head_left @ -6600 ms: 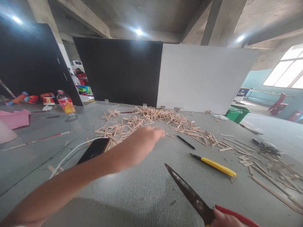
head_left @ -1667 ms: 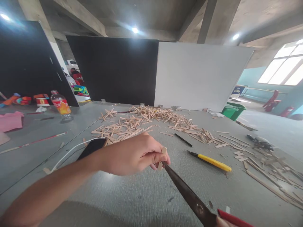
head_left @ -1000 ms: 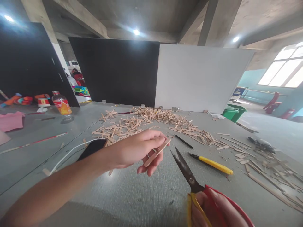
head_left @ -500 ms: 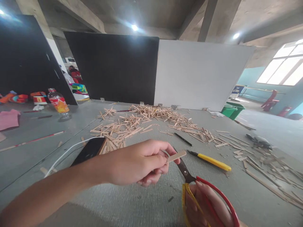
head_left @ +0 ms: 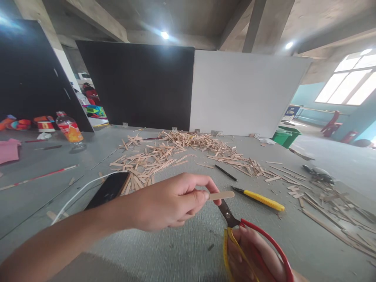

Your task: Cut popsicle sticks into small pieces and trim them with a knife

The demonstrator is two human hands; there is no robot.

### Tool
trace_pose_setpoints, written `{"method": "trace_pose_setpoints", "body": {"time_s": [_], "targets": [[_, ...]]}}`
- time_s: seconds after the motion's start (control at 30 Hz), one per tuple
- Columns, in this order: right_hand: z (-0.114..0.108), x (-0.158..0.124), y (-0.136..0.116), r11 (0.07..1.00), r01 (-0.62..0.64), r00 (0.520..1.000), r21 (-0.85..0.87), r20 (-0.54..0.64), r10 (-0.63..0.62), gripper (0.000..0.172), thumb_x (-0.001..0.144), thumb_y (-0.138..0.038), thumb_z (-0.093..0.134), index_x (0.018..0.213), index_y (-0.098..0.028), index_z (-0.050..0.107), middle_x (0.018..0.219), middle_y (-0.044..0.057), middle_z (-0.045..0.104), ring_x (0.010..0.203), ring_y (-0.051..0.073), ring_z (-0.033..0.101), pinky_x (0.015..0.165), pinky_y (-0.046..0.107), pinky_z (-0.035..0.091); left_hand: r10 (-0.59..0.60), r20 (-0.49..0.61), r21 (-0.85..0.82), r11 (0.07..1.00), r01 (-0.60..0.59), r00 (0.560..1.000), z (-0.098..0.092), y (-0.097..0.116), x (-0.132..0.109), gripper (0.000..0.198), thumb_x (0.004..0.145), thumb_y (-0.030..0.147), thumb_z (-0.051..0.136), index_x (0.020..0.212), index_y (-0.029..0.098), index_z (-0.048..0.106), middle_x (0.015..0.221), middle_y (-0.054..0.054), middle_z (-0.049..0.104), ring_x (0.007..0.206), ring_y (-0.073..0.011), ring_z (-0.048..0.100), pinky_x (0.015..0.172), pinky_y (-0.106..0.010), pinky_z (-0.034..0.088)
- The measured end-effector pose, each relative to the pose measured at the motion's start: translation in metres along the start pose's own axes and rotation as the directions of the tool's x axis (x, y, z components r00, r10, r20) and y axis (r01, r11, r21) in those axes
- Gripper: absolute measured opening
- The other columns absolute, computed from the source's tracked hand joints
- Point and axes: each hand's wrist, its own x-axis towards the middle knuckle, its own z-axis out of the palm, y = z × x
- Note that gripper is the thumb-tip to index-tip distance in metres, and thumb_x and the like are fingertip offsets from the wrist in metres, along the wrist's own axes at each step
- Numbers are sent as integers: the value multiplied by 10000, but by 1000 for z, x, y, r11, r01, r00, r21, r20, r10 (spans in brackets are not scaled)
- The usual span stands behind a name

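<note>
My left hand (head_left: 170, 201) pinches a flat wooden stick (head_left: 221, 195) between thumb and fingers, holding it level with its free end pointing right. My right hand (head_left: 252, 258) sits at the bottom edge with its fingers through the red and yellow handles of a pair of scissors (head_left: 232, 221). The scissor blades point up toward the stick and meet it from below; I cannot tell how wide they are apart. A large scatter of wooden sticks (head_left: 164, 150) covers the grey floor ahead.
A yellow utility knife (head_left: 260, 197) and a black pen (head_left: 225, 172) lie right of the stick. A dark phone (head_left: 107, 190) with a white cable (head_left: 79, 192) lies at left. A drink bottle (head_left: 69, 131) stands far left. Longer wood strips (head_left: 326, 196) litter the right side.
My left hand reached into the pile and came back with a stick. The scissors, first held low and pointing forward, swung round and rose until the blades met the stick.
</note>
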Motion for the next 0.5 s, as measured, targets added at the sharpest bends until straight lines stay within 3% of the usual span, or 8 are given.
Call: {"method": "trace_pose_setpoints", "body": {"time_s": [0.13, 0.27, 0.4, 0.5], "targets": [[0, -1, -1, 998, -31, 999, 55, 10, 31, 576, 862, -710, 590, 639, -185, 671, 419, -25, 456, 334, 98, 360, 354, 202, 300, 42, -31, 18, 999, -42, 999, -2, -2, 4, 295, 1085, 495, 475, 1030, 220, 568, 585, 107, 260, 477, -84, 167, 433, -261, 163], [3, -2, -4, 995, 19, 997, 96, 72, -26, 542, 906, -669, 602, 683, -182, 686, 440, -38, 462, 343, 90, 363, 375, 188, 345, 90, -91, 18, 996, -89, 992, -5, -2, 10, 321, 1107, 466, 431, 959, 207, 548, 561, 113, 249, 472, -78, 152, 433, -246, 165], [7, 2, -4, 989, 35, 990, 145, 128, -53, 493, 911, -613, 635, 679, -181, 687, 431, -42, 461, 313, 90, 356, 348, 189, 350, 105, -124, -73, 991, -115, 987, -6, -4, 13, 254, 1125, 395, 396, 1022, 200, 521, 651, 102, 269, 511, -68, 174, 451, -211, 178], [7, 1, -4, 983, 73, 991, 169, 99, -91, 530, 928, -628, 599, 667, -175, 686, 414, -37, 465, 313, 89, 376, 355, 185, 367, 140, -157, -82, 985, -154, 978, -5, -6, 15, 231, 1124, 370, 381, 1080, 197, 527, 719, 83, 307, 546, -71, 257, 476, -201, 280]]}}
